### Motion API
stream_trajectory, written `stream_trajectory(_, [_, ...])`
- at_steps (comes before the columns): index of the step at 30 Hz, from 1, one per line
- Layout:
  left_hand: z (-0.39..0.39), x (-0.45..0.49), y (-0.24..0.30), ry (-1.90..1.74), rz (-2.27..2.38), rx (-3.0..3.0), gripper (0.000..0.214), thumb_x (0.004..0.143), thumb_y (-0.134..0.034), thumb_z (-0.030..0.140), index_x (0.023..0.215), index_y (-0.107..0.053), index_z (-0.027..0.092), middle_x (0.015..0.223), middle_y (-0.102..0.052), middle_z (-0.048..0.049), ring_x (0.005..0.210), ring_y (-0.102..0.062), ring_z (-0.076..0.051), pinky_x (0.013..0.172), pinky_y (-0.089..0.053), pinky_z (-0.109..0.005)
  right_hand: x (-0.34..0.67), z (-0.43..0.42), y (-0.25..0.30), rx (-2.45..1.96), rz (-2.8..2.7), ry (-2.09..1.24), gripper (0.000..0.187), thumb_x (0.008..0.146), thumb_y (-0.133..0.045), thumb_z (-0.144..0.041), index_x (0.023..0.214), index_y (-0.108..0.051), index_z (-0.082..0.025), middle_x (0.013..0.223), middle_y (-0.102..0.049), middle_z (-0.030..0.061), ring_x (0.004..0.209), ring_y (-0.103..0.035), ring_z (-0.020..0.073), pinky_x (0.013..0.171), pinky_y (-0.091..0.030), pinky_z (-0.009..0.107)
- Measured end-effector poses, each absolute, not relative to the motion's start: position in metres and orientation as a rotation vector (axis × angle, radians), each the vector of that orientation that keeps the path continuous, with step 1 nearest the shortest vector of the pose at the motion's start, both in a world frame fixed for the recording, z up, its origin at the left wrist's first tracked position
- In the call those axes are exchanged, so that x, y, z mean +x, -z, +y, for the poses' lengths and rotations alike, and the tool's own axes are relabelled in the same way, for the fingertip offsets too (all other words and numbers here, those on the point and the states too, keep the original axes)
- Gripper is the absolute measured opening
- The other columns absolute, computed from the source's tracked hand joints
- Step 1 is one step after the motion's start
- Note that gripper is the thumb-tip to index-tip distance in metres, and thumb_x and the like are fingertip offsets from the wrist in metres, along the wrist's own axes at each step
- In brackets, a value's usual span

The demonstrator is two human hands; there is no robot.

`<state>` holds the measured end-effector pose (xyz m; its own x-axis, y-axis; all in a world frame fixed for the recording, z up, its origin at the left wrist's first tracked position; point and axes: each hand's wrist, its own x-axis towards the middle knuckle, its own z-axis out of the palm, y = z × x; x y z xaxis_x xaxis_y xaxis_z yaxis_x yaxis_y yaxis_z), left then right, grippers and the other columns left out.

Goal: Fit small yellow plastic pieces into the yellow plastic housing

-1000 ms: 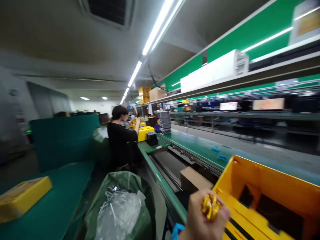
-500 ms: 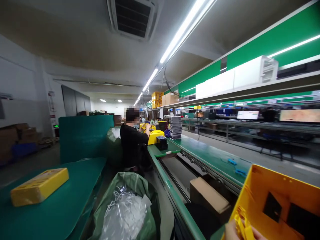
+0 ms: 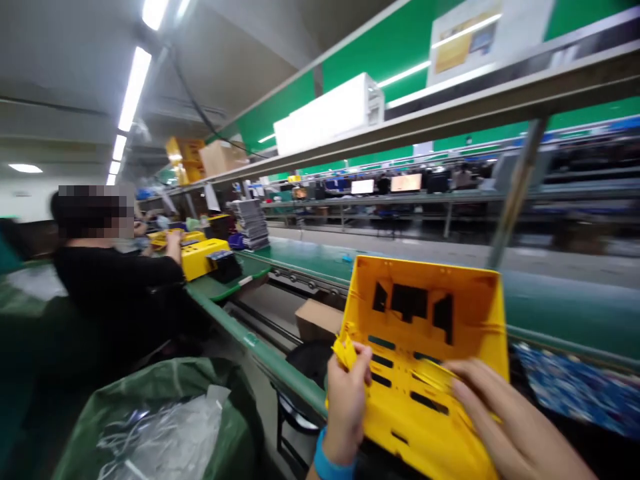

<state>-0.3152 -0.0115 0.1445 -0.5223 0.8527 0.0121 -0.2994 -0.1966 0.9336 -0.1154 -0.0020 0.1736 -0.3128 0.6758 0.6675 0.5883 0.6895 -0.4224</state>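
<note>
Near R: housing [image 3: 409, 333], yel. w/ orange-ish far wall & dk. slots; small parts [image 3: 344, 352], same yel.; wristband [image 3: 334, 460], brt. blue; sheet [image 3: 570, 387], mottled blue/wht. Near L: sack [image 3: 239, 417], dk. grn.; co-worker's top [image 3: 117, 280], plain blk. Far: belt [image 3: 300, 263], grn.; wall panels [image 3: 367, 47], brt. grn.

Left hand [image 3: 349, 397], right hand [image 3: 500, 407]: one each, wearer's own
Blue wristband [image 3: 334, 460]: one
Large yellow housing [image 3: 425, 272] at hands: one
Small yellow pieces [image 3: 344, 352] in left hand: at least one, blurred
Nearby co-worker [image 3: 110, 287]: one
Lit monitors [image 3: 406, 183]: two
Brown cardboard boxes [image 3: 317, 320]: two
</note>
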Motion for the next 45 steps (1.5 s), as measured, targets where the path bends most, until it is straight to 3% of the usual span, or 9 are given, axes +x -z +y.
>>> stream_trajectory(3, [-0.012,-0.314,-0.147,-1.838,1.167,0.762,0.027,0.078,-0.075,0.039,0.082,-0.059,0.018,0.059,-0.047,0.0056,0.056,-0.042,-0.009,0.058,-0.036,-0.022,-0.141,0.019,-0.201,-1.238,-2.228,-0.373,0.024,0.094,-0.049,-0.028,0.102,-0.072,-0.025,0.102,-0.073,0.0048,0.093,-0.069,0.018,0.081,-0.053,0.027])
stream_trajectory(5, [-0.012,-0.313,-0.149,-1.85,1.128,0.768,0.025,0.079,-0.074,0.037,0.083,-0.058,0.018,0.058,-0.047,0.0059,0.056,-0.042,-0.009,0.058,-0.036,-0.022,-0.165,0.045,-0.212,-1.424,-2.316,-0.364,0.02,0.088,-0.057,-0.023,0.093,-0.076,-0.025,0.095,-0.076,0.004,0.091,-0.07,0.0206,0.078,-0.051,0.029])
stream_trajectory(8, [-0.011,-0.313,-0.15,-1.862,1.091,0.761,0.024,0.079,-0.074,0.036,0.085,-0.059,0.018,0.058,-0.048,0.0058,0.055,-0.042,-0.009,0.057,-0.036,-0.022,-0.195,0.085,-0.212,-1.563,-2.49,-0.279,0.024,0.078,-0.068,-0.018,0.1,-0.077,-0.022,0.099,-0.076,0.0076,0.097,-0.069,0.0237,0.077,-0.049,0.028])
stream_trajectory(12, [-0.01,-0.314,-0.149,-1.863,1.068,0.76,0.023,0.079,-0.074,0.034,0.084,-0.06,0.017,0.057,-0.048,0.006,0.054,-0.042,-0.008,0.056,-0.035,-0.021,-0.218,0.119,-0.195,-1.549,-2.618,-0.354,0.02,0.07,-0.078,-0.018,0.09,-0.079,-0.023,0.094,-0.077,0.0041,0.091,-0.071,0.0178,0.074,-0.048,0.021])
stream_trajectory(15, [-0.011,-0.316,-0.147,-1.862,1.068,0.761,0.023,0.079,-0.075,0.034,0.084,-0.06,0.017,0.057,-0.048,0.0061,0.054,-0.042,-0.008,0.056,-0.035,-0.021,-0.225,0.128,-0.183,-1.573,-2.652,-0.356,0.019,0.071,-0.078,-0.018,0.089,-0.08,-0.023,0.095,-0.077,0.0033,0.089,-0.071,0.0166,0.073,-0.049,0.019])
stream_trajectory(23, [-0.01,-0.323,-0.147,-1.853,1.101,0.752,0.025,0.078,-0.076,0.036,0.085,-0.06,0.017,0.056,-0.049,0.0058,0.054,-0.042,-0.009,0.056,-0.036,-0.021,-0.232,0.126,-0.171,-1.65,-2.609,-0.183,0.022,0.08,-0.067,-0.019,0.098,-0.078,-0.019,0.107,-0.074,0.014,0.097,-0.07,0.0241,0.08,-0.053,0.028])
stream_trajectory(35, [-0.008,-0.328,-0.149,-1.853,1.052,0.744,0.023,0.077,-0.077,0.033,0.082,-0.061,0.017,0.056,-0.049,0.0054,0.054,-0.043,-0.009,0.056,-0.037,-0.02,-0.23,0.117,-0.164,-1.634,-2.56,-0.07,0.026,0.085,-0.056,-0.013,0.1,-0.077,-0.016,0.1,-0.075,0.0157,0.095,-0.071,0.0233,0.08,-0.052,0.027])
stream_trajectory(45, [-0.014,-0.326,-0.161,-1.8,0.859,0.57,0.031,0.073,-0.079,0.034,0.088,-0.06,0.015,0.064,-0.049,0.0051,0.054,-0.044,-0.007,0.051,-0.037,-0.019,-0.233,0.114,-0.158,-1.552,-2.585,0.036,0.025,0.087,-0.051,-0.008,0.099,-0.074,-0.007,0.097,-0.073,0.0217,0.098,-0.07,0.0284,0.085,-0.053,0.032])
